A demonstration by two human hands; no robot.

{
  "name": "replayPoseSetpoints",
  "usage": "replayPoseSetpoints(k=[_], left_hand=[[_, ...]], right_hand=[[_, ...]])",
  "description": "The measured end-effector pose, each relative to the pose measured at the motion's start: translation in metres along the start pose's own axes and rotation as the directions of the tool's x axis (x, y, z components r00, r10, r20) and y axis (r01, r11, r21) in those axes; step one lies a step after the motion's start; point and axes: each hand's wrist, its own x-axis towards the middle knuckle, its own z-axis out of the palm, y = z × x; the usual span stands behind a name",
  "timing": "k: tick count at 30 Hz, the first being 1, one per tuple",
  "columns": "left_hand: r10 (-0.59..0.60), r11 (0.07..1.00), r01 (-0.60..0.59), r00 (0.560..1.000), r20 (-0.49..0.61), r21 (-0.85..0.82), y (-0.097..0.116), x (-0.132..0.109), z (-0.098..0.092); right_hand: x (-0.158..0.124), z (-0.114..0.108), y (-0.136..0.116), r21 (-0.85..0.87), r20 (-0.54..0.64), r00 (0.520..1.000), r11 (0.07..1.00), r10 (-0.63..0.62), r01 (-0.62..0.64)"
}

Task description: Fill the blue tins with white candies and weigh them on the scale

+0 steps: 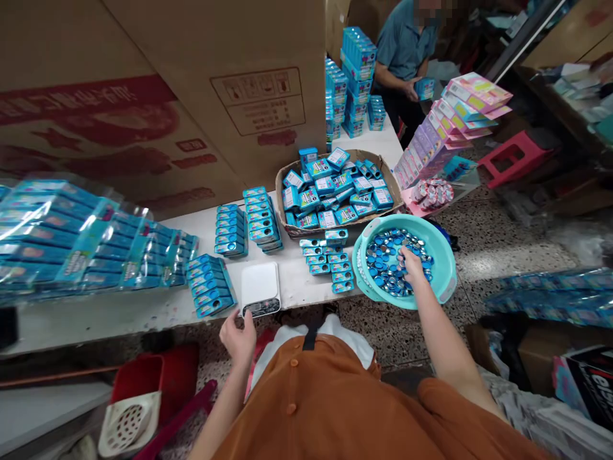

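Observation:
My right hand (412,265) reaches into a teal plastic basin (433,246), its fingers among many small round blue-and-silver discs (387,271). Whether those fingers grip a disc cannot be seen. My left hand (238,337) hangs at the table's near edge with curled, parted fingers and nothing visible in them. Just beyond it lies a white digital scale (260,285). Stacks of small blue boxes (262,222) stand on the white table (143,316), and more blue boxes fill a shallow cardboard tray (390,191).
A large printed carton (191,83) walls the table's far side. Plastic-wrapped blue packs (62,236) lie at the left. A seated person (401,57) handles a blue box at the back. Pink packs (454,121) stack at the table's end, above a speckled floor with a pink stool (512,156).

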Motion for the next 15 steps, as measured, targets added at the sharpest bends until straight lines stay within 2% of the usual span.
replayPoseSetpoints(k=[2,4,6,8,10,13,14,15], left_hand=[[0.002,0.999,0.0,0.999,0.053,-0.045,0.011,0.004,0.002],[-0.006,0.989,0.027,0.99,0.144,-0.145,0.027,0.004,0.005],[0.005,0.958,0.074,0.963,0.271,-0.278,0.049,-0.002,0.006],[0.062,0.913,0.111,0.913,0.403,-0.393,0.073,-0.011,0.004],[0.1,0.866,0.206,0.822,0.56,-0.456,0.095,-0.018,-0.001],[0.096,0.711,0.503,0.624,0.775,-0.492,0.115,-0.018,-0.013],[0.101,0.644,0.585,0.574,0.813,-0.493,0.116,-0.015,-0.018],[0.113,0.58,0.647,0.538,0.835,-0.495,0.113,-0.009,-0.024]], right_hand=[[-0.008,-0.003,-0.018,0.148,0.073,0.997,0.988,0.035,-0.045],[-0.021,0.001,-0.038,0.216,0.149,0.989,0.975,0.013,-0.045],[-0.04,0.014,-0.054,0.25,0.24,0.97,0.968,-0.036,-0.026],[-0.064,0.039,-0.063,0.25,0.319,0.943,0.968,-0.092,0.01],[-0.091,0.076,-0.061,0.187,0.356,0.926,0.981,-0.122,0.058],[-0.135,0.144,-0.041,-0.021,0.422,0.886,0.975,-0.194,0.223],[-0.15,0.168,-0.033,-0.082,0.479,0.844,0.945,-0.241,0.316],[-0.164,0.19,-0.025,-0.124,0.555,0.781,0.9,-0.286,0.418]])
